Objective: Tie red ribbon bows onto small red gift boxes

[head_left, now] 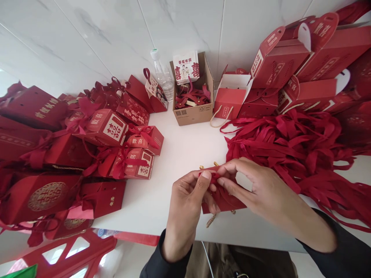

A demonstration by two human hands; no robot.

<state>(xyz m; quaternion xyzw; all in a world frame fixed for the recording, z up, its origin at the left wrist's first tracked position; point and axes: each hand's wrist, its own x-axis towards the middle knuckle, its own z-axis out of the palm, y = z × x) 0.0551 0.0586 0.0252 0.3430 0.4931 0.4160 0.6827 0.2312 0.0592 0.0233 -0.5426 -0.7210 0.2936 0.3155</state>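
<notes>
A red fabric ribbon (213,178) atop a red paper gift box (235,204) with gold cords (212,220), nearer than an open brown cardboard carton (191,116), is pinched between the fingertips of a person's left hand (187,200) and right hand (257,187).

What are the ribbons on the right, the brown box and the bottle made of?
The ribbons look like fabric, perhaps satin: thin, limp strips with a soft sheen. The brown box seems matt cardboard, by its stiff tan faces. The bottle is probably glossy plastic: it's see-through with highlights, though glass is possible.
</notes>
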